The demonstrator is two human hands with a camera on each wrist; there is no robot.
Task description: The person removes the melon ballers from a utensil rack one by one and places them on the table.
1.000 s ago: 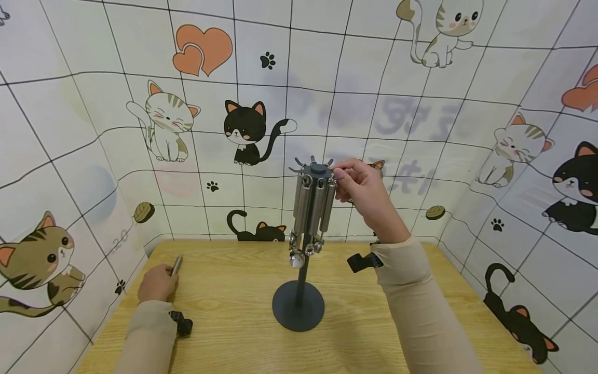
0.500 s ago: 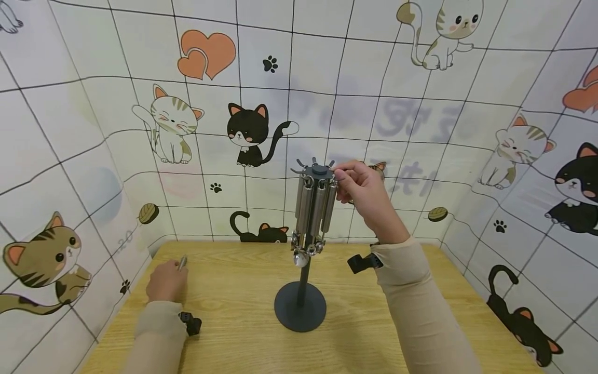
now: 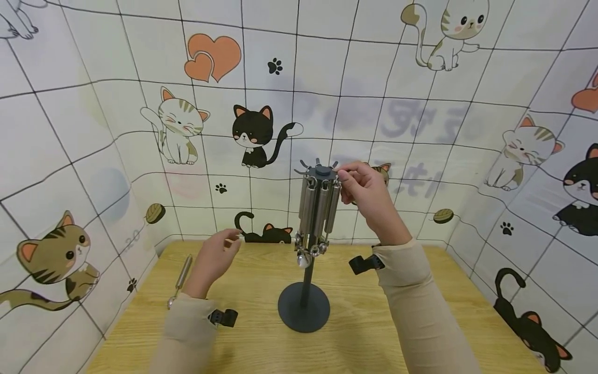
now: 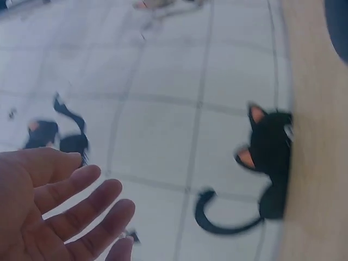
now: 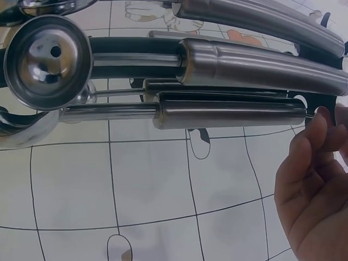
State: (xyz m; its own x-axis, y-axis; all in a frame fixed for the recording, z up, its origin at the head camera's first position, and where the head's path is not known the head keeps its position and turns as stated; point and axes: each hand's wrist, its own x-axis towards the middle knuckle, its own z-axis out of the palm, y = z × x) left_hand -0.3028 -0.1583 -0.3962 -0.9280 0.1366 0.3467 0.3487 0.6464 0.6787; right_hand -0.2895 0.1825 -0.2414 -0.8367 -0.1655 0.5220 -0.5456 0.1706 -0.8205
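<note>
In the head view, a dark grey rotating-style stand point(image 3: 303, 309) with curved hooks on top carries several steel-handled utensils point(image 3: 322, 208), heads down. My right hand point(image 3: 366, 197) is at the right side of the hook ring, thumb and fingertips pinching the top end of a steel-handled scoop point(image 5: 234, 113). Beside it in the right wrist view hangs a melon baller point(image 5: 48, 61), its round cup pierced by a small hole. My left hand point(image 3: 216, 259) is raised over the table, fingers apart and relaxed, holding nothing. Left of it, another small scoop point(image 3: 184, 272) lies on the wood.
The light wood table point(image 3: 247, 337) is enclosed by a white grid-patterned cloth point(image 3: 317, 67) with printed cats at the back and sides. Each wrist wears a black camera. The stand rises between both arms.
My left hand has let go of the small scoop at the table's left and moved up and right toward the stand. My right hand stays at the hooks.
</note>
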